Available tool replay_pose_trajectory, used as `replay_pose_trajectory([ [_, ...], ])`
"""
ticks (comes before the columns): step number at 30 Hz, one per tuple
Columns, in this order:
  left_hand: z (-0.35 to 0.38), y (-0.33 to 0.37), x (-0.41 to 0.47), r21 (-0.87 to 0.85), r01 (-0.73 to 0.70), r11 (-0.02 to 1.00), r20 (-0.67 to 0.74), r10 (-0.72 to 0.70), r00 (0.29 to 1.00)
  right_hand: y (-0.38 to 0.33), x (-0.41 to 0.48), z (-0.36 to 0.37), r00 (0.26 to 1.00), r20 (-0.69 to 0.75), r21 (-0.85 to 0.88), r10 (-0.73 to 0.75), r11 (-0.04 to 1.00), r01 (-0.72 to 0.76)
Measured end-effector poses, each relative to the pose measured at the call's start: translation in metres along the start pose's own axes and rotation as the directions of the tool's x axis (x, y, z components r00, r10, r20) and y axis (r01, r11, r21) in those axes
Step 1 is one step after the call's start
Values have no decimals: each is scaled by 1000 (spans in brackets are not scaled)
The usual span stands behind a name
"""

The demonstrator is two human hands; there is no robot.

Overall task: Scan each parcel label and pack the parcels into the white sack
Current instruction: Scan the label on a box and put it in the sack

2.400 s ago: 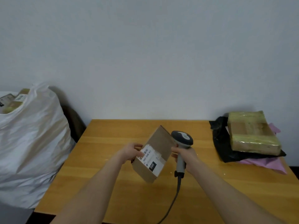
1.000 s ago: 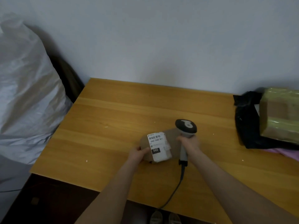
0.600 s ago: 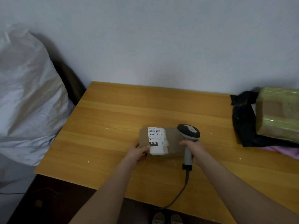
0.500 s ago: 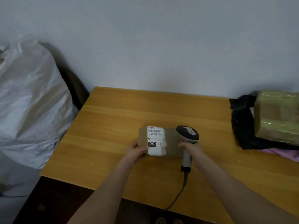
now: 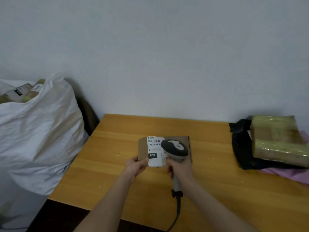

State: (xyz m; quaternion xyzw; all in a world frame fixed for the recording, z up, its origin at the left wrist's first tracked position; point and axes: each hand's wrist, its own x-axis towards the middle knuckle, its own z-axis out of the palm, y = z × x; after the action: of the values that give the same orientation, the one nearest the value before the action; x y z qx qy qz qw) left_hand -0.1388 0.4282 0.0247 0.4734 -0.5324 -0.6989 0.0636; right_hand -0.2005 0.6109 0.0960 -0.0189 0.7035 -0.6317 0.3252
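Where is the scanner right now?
In the head view, the scanner is in the right hand over the table, its head above the cardboard parcel the left hand holds.

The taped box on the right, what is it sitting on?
The taped box lies on a black bag, over a pink bag. Anything else beneath is covered.

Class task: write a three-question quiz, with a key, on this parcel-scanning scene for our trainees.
1. True or false: the right hand grips the grey handheld barcode scanner.
2. What lies on the black plastic bag at the wooden table's right end? A. a tape-wrapped cardboard box; B. a red mug; C. a laptop.
3. Fill in: the left hand holds a flat brown cardboard parcel whose white label has a black patch reading ___.
Key: 1 true; 2 A; 3 060.
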Motion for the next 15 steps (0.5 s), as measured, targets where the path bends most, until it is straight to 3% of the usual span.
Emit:
replay_pose_trajectory([
  [15,2,1,-4,54,-56,997,-27,57,998,-9,-21,3,997,26,-12,76,997,-76],
])
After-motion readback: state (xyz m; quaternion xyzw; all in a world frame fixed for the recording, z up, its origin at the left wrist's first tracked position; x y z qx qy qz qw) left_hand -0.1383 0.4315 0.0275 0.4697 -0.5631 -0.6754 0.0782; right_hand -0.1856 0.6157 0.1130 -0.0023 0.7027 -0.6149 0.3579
